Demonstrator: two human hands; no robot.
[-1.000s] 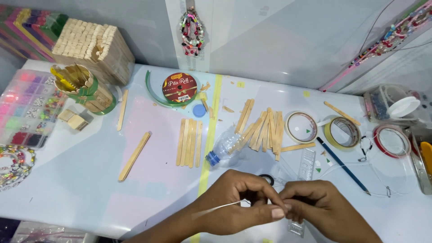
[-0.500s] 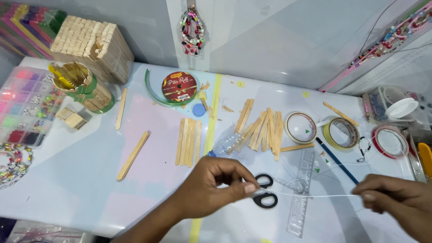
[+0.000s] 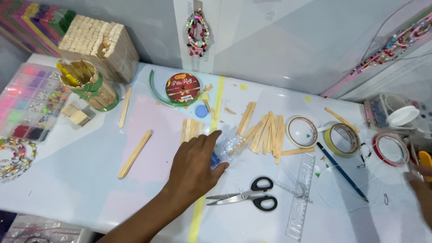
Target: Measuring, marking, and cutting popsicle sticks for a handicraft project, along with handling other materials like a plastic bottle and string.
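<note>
My left hand (image 3: 193, 168) lies flat on the white table, fingers spread, with thumb and fingertips around the end of a small clear plastic bottle (image 3: 227, 146) with a blue cap. It grips nothing. Black-handled scissors (image 3: 245, 198) lie just right of the thumb. A thin clear string (image 3: 346, 204) curls loosely on the table, from the scissors towards my right hand (image 3: 420, 191). That hand is mostly cut off at the right edge, near a yellow object (image 3: 425, 159), and its fingers are hidden.
Wooden craft sticks (image 3: 263, 130) lie in a heap behind the bottle, with loose ones (image 3: 135, 153) to the left. A clear ruler (image 3: 299, 198), a blue pencil (image 3: 342, 171) and tape rolls (image 3: 301, 131) are on the right. A ribbon roll (image 3: 182, 87), stick box (image 3: 101, 45) and bead tray (image 3: 27, 99) are behind and left.
My hands, pinched together on the string a second ago, have parted. The left let go and moved up to the bottle. The right drew off to the right edge, and the string now lies slack.
</note>
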